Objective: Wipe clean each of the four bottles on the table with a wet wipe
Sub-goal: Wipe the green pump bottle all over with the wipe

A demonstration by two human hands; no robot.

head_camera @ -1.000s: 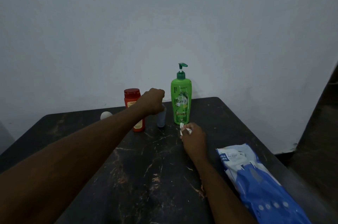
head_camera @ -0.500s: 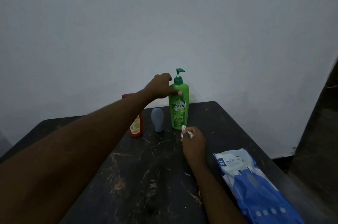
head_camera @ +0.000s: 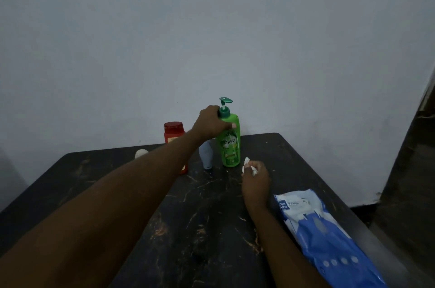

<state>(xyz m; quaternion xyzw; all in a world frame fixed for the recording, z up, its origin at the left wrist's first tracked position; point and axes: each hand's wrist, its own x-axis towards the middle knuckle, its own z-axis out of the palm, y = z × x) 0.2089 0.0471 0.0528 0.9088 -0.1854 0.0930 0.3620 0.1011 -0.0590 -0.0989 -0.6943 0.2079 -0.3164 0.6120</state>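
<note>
Dim light; a dark, scuffed counter set against a plain pale wall. We note the left hand stretched far across, gripping the green pump bottle at its shoulder. Its fingers curl round just under the dark green pump collar, with the thumb tip showing on the front. The bottle stands upright near the counter's far edge, and its label reads "Vatika" in white script (the smaller print below is too fine for us to read). The right hand sits low, just in front and to the right of that bottle. Its fingers are closed on a crumpled white wet wipe, which is clear of the bottle. Just left of the green bottle stands a small grey-blue bottle, partly behind the left wrist. Further left is a red bottle with a red cap and a pale label we cannot read, its lower body hidden by the forearm. At far left a white rounded top peeks over the arm; we cannot tell what it belongs to. Along the counter's right edge a blue-and-white wipes pack lies flat. On its far end we make out what looks like "Wet Wipes" in small print and the letters "nee" twice.
</note>
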